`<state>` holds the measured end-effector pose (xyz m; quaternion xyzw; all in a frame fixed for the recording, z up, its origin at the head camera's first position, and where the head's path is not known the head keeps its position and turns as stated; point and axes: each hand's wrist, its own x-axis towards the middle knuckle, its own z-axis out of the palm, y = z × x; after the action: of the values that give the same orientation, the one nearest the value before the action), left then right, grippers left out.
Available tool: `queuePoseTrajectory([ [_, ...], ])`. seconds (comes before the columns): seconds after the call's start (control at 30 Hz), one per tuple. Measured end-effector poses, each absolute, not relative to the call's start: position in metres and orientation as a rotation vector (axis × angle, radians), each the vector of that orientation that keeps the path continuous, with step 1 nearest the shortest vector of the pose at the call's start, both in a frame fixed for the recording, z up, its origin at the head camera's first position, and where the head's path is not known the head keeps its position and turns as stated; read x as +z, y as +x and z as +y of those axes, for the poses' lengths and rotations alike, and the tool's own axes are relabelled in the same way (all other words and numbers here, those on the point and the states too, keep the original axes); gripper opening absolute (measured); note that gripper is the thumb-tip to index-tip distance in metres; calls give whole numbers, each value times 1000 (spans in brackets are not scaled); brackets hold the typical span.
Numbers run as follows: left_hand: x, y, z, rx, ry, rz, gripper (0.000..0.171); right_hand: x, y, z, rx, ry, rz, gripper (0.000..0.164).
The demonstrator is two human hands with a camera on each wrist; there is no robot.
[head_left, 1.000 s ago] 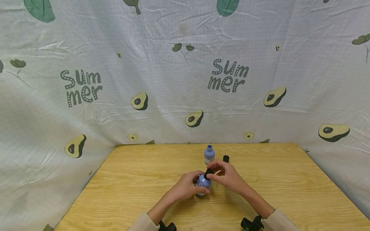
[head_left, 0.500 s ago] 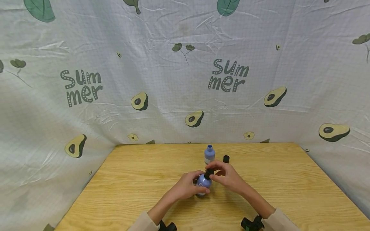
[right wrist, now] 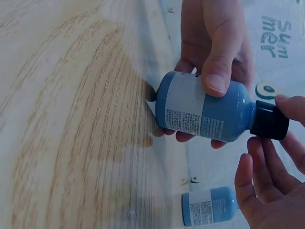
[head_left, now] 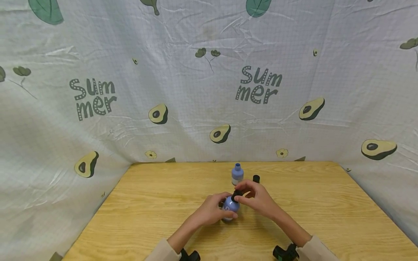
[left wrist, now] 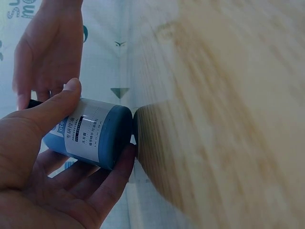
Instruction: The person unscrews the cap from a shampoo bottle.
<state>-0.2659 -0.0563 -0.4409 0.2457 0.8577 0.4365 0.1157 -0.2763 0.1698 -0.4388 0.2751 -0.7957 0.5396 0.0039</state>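
Observation:
A small blue bottle [head_left: 230, 205] with a white label is gripped by my left hand [head_left: 209, 211], thumb on one side and fingers on the other. In the right wrist view the bottle [right wrist: 195, 107] has a black cap [right wrist: 269, 120] on its neck. My right hand [head_left: 258, 198] pinches that cap between thumb and fingertips. The left wrist view shows the printed label on the bottle [left wrist: 90, 129] and its base close to the tabletop. Behind the hands stands a second blue bottle [head_left: 237, 174], its neck uncapped.
A black cap [head_left: 256, 178] stands on the wooden table [head_left: 147, 203] just beyond my right hand, right of the second bottle. A white curtain [head_left: 196, 83] with avocado prints hangs along the back and sides of the table.
My right fingers shift around the black cap, loosening and closing on it again. The left hand and the held bottle stay nearly where they were.

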Motion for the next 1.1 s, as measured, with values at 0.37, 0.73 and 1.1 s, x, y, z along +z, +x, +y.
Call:
queuePoseTrajectory([
  [0.37,-441,-266,-57,1277,725,2520,50,-438,-278,171,1744,997,-2442,28],
  [0.73,-442,-267,-57,1278,741,2518,51,-438,-277,169,1708,992,-2447,28],
  [1.1,-442,-267,-58,1298,758,2492,50,-440,-277,170,1706,885,-2484,26],
])
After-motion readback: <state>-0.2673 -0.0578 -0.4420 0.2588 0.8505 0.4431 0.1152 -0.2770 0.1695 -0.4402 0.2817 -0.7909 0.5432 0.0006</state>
